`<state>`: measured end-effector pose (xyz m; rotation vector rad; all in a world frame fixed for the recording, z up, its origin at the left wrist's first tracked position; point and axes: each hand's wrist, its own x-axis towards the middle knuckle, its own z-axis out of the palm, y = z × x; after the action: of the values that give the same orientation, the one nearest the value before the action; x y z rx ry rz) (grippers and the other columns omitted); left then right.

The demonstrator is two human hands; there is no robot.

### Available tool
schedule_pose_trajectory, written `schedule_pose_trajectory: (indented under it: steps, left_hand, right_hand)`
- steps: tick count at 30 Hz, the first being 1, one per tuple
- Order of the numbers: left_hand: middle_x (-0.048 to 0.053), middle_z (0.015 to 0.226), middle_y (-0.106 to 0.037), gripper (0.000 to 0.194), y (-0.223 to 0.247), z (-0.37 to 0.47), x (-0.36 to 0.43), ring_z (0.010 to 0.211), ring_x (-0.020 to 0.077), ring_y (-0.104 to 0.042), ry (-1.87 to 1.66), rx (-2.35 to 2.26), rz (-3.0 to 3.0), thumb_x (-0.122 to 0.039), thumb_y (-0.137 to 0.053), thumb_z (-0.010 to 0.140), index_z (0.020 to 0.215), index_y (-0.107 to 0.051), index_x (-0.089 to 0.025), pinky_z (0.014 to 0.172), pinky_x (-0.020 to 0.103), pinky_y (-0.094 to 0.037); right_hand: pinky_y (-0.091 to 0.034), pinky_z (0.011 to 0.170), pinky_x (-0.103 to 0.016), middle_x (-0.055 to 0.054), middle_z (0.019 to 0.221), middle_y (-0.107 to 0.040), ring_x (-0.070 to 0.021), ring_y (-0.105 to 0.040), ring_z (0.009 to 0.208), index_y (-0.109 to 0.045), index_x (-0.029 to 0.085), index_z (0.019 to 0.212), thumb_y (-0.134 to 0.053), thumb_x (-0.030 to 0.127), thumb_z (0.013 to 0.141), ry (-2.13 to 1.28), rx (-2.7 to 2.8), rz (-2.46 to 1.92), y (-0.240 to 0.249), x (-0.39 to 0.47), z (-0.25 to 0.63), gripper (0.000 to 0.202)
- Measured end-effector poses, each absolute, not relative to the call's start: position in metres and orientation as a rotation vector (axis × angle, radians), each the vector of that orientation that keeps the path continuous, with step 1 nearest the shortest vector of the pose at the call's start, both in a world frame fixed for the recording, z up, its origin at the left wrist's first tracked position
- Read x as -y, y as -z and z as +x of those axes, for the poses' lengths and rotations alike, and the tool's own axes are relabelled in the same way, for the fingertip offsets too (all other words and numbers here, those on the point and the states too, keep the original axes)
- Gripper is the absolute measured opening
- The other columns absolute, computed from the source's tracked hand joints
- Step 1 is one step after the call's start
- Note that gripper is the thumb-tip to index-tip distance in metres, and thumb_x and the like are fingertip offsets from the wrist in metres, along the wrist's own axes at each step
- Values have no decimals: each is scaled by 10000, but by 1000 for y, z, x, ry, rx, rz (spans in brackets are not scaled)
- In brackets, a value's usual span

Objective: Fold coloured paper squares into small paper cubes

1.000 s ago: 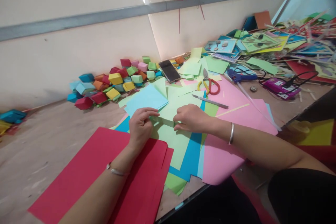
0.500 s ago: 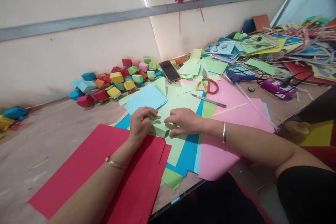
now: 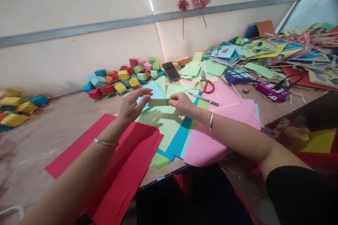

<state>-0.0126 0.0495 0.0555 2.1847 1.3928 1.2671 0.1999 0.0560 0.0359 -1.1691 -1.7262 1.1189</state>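
Observation:
My right hand [image 3: 181, 102] pinches the right end of a small folded light green paper piece [image 3: 157, 102], raised above the paper sheets. At its left end is my left hand [image 3: 134, 104], thumb and fingers curved with a gap between them. Below lie light green sheets [image 3: 165, 126] over a blue sheet [image 3: 181, 135]. Red sheets [image 3: 134, 161] spread under my left forearm. Behind the hands is a light blue sheet [image 3: 154, 89]. A craft knife [image 3: 203, 98] and red-and-yellow scissors [image 3: 204, 85] rest to the right of my right hand.
Small coloured paper boxes [image 3: 124, 75] line the wall, with more [image 3: 16, 107] at far left. A phone [image 3: 171, 71] lies behind the sheets. Pink paper [image 3: 211, 140], a blue glue gun [image 3: 237, 78], a purple power strip [image 3: 273, 90] and piled crafts [image 3: 258, 48] are on the right.
Both hands have come up from the sheets with the folded green piece. My right fingers have closed on it, while my left hand has opened. The camera view has shifted.

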Motion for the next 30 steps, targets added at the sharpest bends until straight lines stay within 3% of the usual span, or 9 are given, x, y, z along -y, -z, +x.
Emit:
schedule_pose_trajectory:
  steps: [3,7,10,13,16,19,25,30]
  left_hand:
    - [69,934,-753,350,-69,-14,-40,852,235,-646,-1156,-1510,2212,-442,-704,701,966,-743,-216,786,318,-477]
    - [8,647,-639,227,-63,-5,-28,606,160,-559,-1227,-1598,1809,-306,-660,688,870,-723,-186,601,272,-439]
    - [-47,552,-516,234,-52,6,-26,480,112,-472,-1348,-1621,1345,-188,-645,627,858,-682,-194,508,240,-403]
    - [-49,584,-524,243,-45,14,-27,439,96,-479,-1391,-1623,985,-133,-633,574,803,-615,-212,452,215,-388]
    - [-37,625,-543,185,-41,15,-26,466,91,-496,-1410,-1581,954,-136,-641,548,700,-561,-205,449,204,-401]
    - [-17,667,-577,165,-38,13,-23,552,101,-528,-1389,-1482,1019,-180,-686,535,688,-621,-186,497,210,-448]
    - [-3,716,-657,558,-31,7,-21,622,122,-571,-1390,-1280,1228,-182,-819,404,951,-717,-155,595,248,-480]
    - [-3,677,-648,548,-34,8,-22,572,115,-546,-1395,-1334,1183,-207,-804,435,973,-722,-146,532,234,-423]
  right_hand:
    - [-298,543,-226,47,555,-455,-90,-400,568,-515,175,568,-507,235,684,-1264,1555,-1082,-40,-59,201,131]
    - [-286,537,-231,45,532,-437,-88,-373,547,-472,182,527,-482,223,667,-1293,1573,-1070,-37,-58,198,146]
    - [-299,565,-236,45,546,-454,-97,-406,575,-503,179,549,-496,242,673,-1172,1729,-1077,-31,-56,196,140]
    - [-313,611,-244,43,555,-478,-108,-447,616,-503,180,553,-502,244,681,-941,1910,-1074,-26,-56,195,143]
    - [-309,620,-248,45,549,-460,-108,-442,619,-478,186,543,-490,234,686,-830,1973,-1079,-25,-57,196,151]
    - [-313,617,-244,41,564,-457,-113,-455,635,-486,186,549,-478,246,699,-854,1959,-1072,-25,-58,196,162]
    - [-312,627,-248,26,585,-502,-118,-452,638,-552,175,589,-469,233,735,-727,2081,-1114,-25,-62,197,178]
    - [-289,607,-249,26,595,-490,-114,-398,622,-531,177,571,-512,210,736,-507,2239,-1155,-24,-62,197,169]
